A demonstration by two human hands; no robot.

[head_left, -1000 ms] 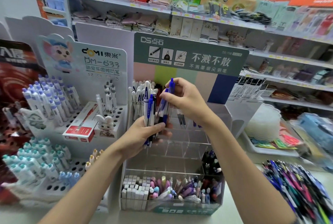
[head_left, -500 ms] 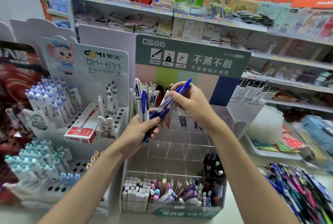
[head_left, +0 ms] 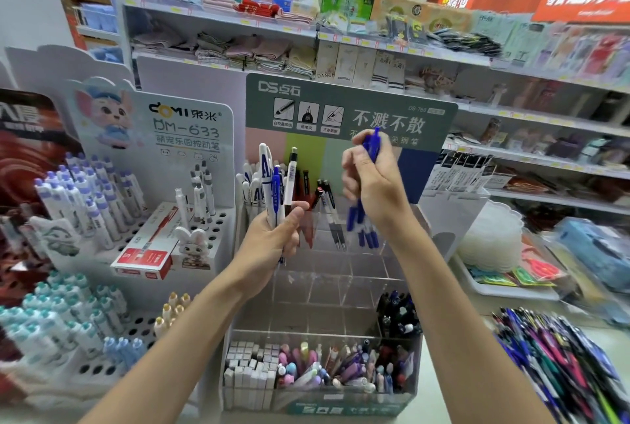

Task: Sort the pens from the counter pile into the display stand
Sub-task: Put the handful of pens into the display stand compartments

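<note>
Left hand (head_left: 269, 243) clenched round white-blue pens (head_left: 272, 185); right hand (head_left: 375, 185) grasping blue pens (head_left: 363, 232) over display stand (head_left: 341, 290). Unsorted pile (head_left: 562, 355) on worktop (head_left: 456, 365), right. Pens likely light, stiff, slick; grip mid-barrel.

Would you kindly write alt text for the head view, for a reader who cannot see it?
The right hand holds a bunch of blue pens over a clear display stand, while the left hand grips several pens. A pen pile lies on the counter at right.
</note>
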